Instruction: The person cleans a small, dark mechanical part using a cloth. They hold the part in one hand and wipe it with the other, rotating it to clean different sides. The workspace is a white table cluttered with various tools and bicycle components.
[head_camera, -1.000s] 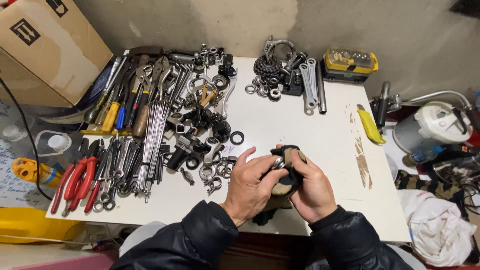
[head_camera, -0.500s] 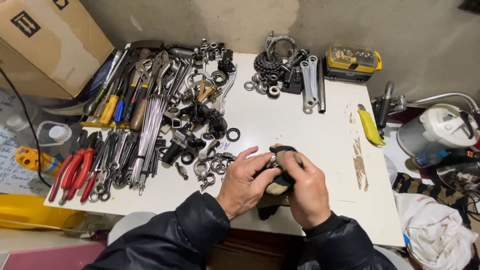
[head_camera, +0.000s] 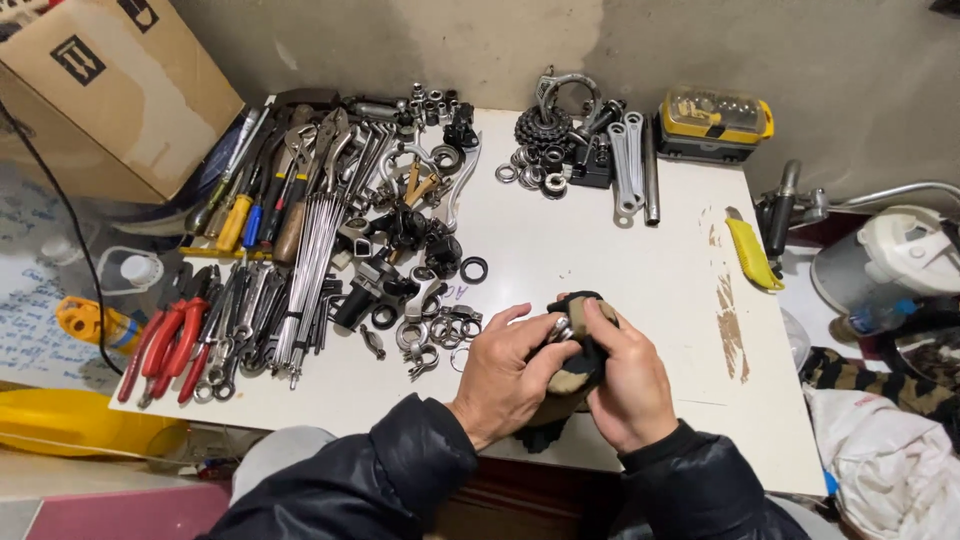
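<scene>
Both hands meet near the front edge of a white table (head_camera: 570, 230). My left hand (head_camera: 505, 375) pinches a small shiny metal part (head_camera: 561, 327) at its fingertips. My right hand (head_camera: 630, 385) wraps a dark, tan-patched rag (head_camera: 578, 368) around that part. The rag hangs down between the two palms. Both forearms wear black jacket sleeves.
Left half of the table holds several wrenches, red-handled pliers (head_camera: 165, 350), screwdrivers (head_camera: 240, 215), spokes and rings. Sprockets and cranks (head_camera: 560, 140) lie at the back, beside a yellow parts case (head_camera: 715, 120). A yellow utility knife (head_camera: 750, 250) lies right. A cardboard box (head_camera: 110, 90) stands left.
The hands and the rag stay in the same spot on the table. The fingers have shifted slightly around the metal part; the camera view moved a little.
</scene>
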